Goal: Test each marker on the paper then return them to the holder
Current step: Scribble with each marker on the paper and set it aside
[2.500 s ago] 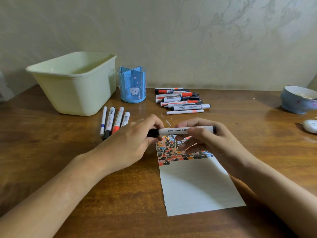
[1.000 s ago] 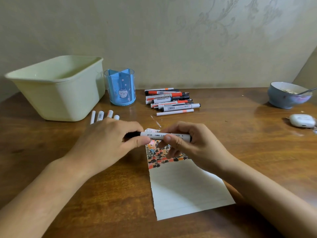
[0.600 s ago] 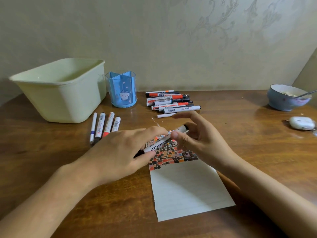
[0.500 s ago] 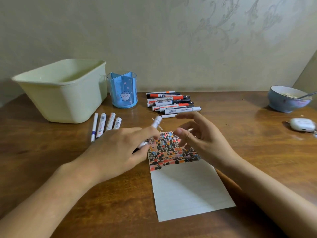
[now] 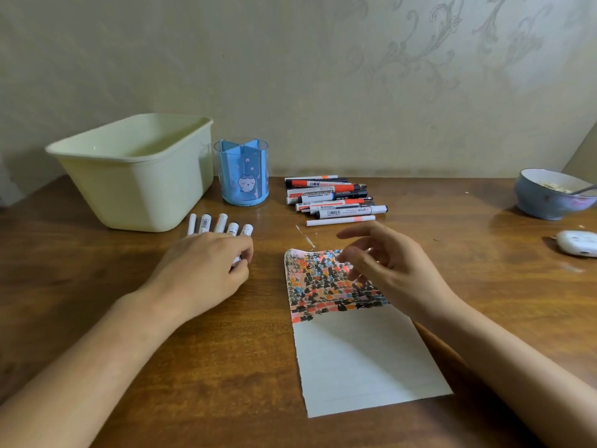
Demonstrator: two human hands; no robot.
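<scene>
The marker (image 5: 243, 244) lies at the right end of a row of markers (image 5: 213, 223) on the bench (image 5: 97, 286) before the tub (image 5: 135, 176), and the left hand (image 5: 206, 270) seems to curl its grip round its near end, though the fingers hide much. The right hand (image 5: 387, 266) hovers slack and empty over the scribbled paper (image 5: 352, 334). The blue holder (image 5: 244, 174) stands between the tub and a marker pile (image 5: 332, 200).

A pale green plastic tub (image 5: 135, 176) stands at the back left of the wooden table (image 5: 226, 367), while a blue bowl (image 5: 549, 198) and a small white case (image 5: 578, 242) sit far right.
</scene>
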